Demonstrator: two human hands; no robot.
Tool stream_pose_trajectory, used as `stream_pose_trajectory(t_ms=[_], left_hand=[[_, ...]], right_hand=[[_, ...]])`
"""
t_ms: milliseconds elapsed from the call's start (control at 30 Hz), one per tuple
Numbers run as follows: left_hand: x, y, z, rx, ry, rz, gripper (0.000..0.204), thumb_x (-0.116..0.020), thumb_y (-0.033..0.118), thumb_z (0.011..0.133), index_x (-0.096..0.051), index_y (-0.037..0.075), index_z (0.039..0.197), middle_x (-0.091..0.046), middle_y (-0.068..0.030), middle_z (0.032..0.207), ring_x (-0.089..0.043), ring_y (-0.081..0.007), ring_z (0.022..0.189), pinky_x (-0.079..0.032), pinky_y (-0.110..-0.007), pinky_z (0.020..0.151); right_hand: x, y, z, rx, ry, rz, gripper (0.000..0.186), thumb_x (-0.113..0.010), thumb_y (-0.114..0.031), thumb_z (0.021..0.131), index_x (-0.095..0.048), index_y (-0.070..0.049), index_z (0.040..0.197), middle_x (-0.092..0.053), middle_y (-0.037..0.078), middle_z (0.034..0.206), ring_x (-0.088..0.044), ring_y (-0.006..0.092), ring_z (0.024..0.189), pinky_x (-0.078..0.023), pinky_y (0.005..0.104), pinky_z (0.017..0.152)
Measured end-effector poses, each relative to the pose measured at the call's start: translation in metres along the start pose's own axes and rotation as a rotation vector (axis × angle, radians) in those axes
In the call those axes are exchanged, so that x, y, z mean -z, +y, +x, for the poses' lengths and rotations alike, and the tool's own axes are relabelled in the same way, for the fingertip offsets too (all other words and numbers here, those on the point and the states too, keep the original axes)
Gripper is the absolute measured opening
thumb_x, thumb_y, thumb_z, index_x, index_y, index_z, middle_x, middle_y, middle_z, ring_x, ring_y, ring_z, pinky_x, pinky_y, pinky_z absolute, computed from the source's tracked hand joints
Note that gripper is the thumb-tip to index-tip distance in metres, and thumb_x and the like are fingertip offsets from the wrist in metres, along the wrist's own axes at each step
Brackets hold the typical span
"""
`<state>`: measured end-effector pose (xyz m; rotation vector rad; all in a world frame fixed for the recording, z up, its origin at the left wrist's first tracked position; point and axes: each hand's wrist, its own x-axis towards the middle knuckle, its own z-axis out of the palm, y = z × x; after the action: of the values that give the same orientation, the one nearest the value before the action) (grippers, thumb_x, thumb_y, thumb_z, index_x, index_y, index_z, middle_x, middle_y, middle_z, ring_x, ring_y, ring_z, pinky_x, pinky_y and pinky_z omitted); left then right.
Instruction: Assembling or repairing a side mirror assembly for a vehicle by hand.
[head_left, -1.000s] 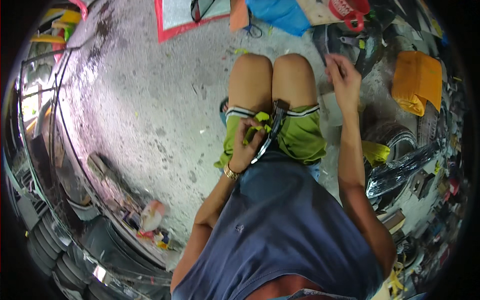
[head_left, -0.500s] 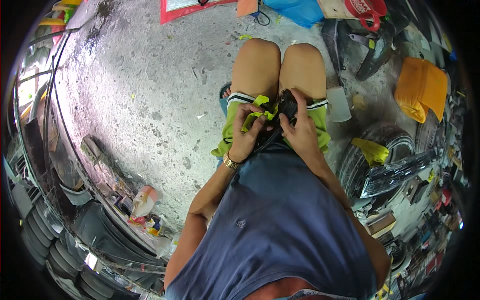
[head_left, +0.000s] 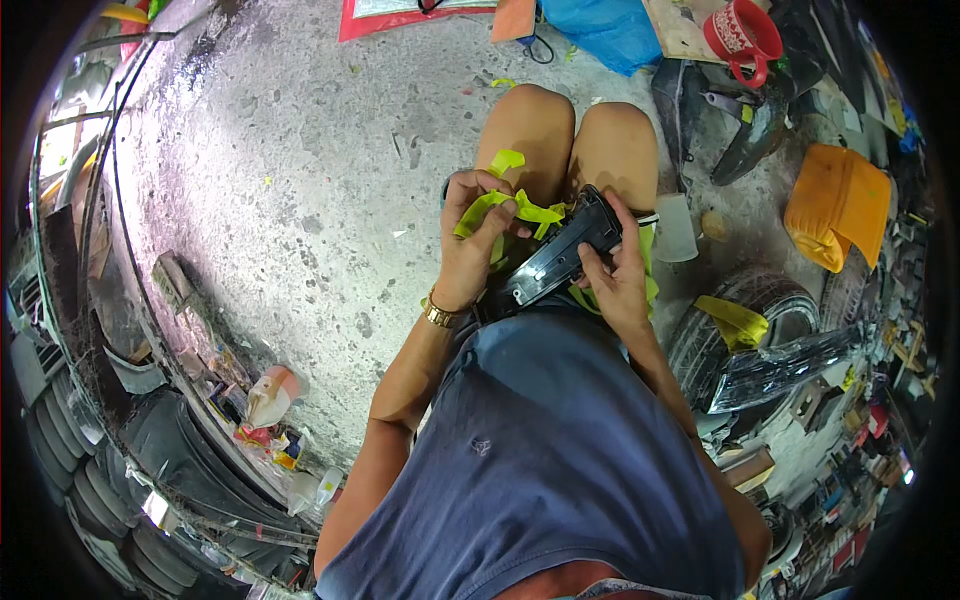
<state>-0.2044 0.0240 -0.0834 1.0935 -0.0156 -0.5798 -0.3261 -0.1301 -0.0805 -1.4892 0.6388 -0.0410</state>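
Note:
My left hand (head_left: 470,235) is closed on crumpled neon yellow strips (head_left: 537,216), apparently tape, just above my left thigh. Some of the strips reach across to a glossy black plastic part (head_left: 548,265), an elongated piece lying tilted over my lap. My right hand (head_left: 615,270) grips that part at its upper right end, with thumb on its face and fingers at the far edge. My bare knees and green shorts are underneath.
A red mug (head_left: 742,35) sits on a board at top right, near a blue bag (head_left: 600,30). An orange container (head_left: 835,205), tire (head_left: 690,355) and white cup (head_left: 676,228) lie right. Wire frames (head_left: 120,110) and stacked dark parts (head_left: 85,470) line the left.
My right hand came down from reaching at the right onto the black part, which is now tilted further over. My left hand rose with the yellow strips, which are more spread out.

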Motion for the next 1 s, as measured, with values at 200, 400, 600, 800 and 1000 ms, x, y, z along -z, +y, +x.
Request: stream_pose_trajectory(t_ms=[200,400,600,800,1000], left_hand=[[0.006,0.000,0.011,0.000,0.033,-0.009,0.022,-0.058,0.001,0.088,-0.048,0.006,0.107,-0.056,-0.0059,0.100,-0.059,-0.0144,0.084,-0.056,-0.028,0.068],[0.013,-0.004,0.019,-0.018,0.042,-0.065,0.023,-0.057,0.000,0.089,-0.049,0.006,0.109,-0.057,-0.0052,0.100,-0.059,-0.0139,0.087,-0.055,-0.029,0.069],[0.024,-0.013,0.025,0.041,0.081,-0.195,0.025,-0.058,0.002,0.090,-0.050,0.007,0.112,-0.059,-0.0049,0.102,-0.060,-0.0150,0.089,-0.054,-0.030,0.070],[0.027,-0.021,0.024,0.093,0.155,0.033,0.027,-0.060,0.003,0.090,-0.052,0.008,0.115,-0.058,-0.0060,0.105,-0.058,-0.0174,0.098,-0.053,-0.032,0.079],[0.047,-0.043,0.029,-0.136,0.235,0.357,0.034,-0.065,0.003,0.084,-0.054,0.009,0.115,-0.058,-0.0068,0.105,-0.054,-0.0198,0.104,-0.044,-0.031,0.094]], right_hand=[[0.000,0.006,0.002,0.035,-0.035,0.106,0.065,-0.056,0.001,0.092,-0.027,-0.014,0.149,-0.059,0.007,0.104,-0.056,0.0052,0.071,-0.051,0.0199,0.057],[-0.003,0.009,0.006,0.014,-0.022,0.139,0.065,-0.056,0.001,0.093,-0.027,-0.015,0.149,-0.060,0.006,0.105,-0.056,0.0049,0.072,-0.050,0.0188,0.056],[-0.002,0.015,0.009,0.026,-0.021,0.147,0.064,-0.056,0.000,0.093,-0.027,-0.015,0.149,-0.061,0.005,0.103,-0.055,0.0047,0.070,-0.050,0.0181,0.053],[-0.001,0.020,0.012,0.001,-0.051,0.155,0.065,-0.056,0.001,0.092,-0.027,-0.015,0.148,-0.061,0.006,0.104,-0.057,0.0059,0.071,-0.050,0.0190,0.053],[-0.003,0.015,0.016,-0.115,-0.066,0.097,0.065,-0.056,0.001,0.093,-0.027,-0.016,0.149,-0.060,0.008,0.106,-0.058,0.0077,0.069,-0.051,0.0206,0.052]])
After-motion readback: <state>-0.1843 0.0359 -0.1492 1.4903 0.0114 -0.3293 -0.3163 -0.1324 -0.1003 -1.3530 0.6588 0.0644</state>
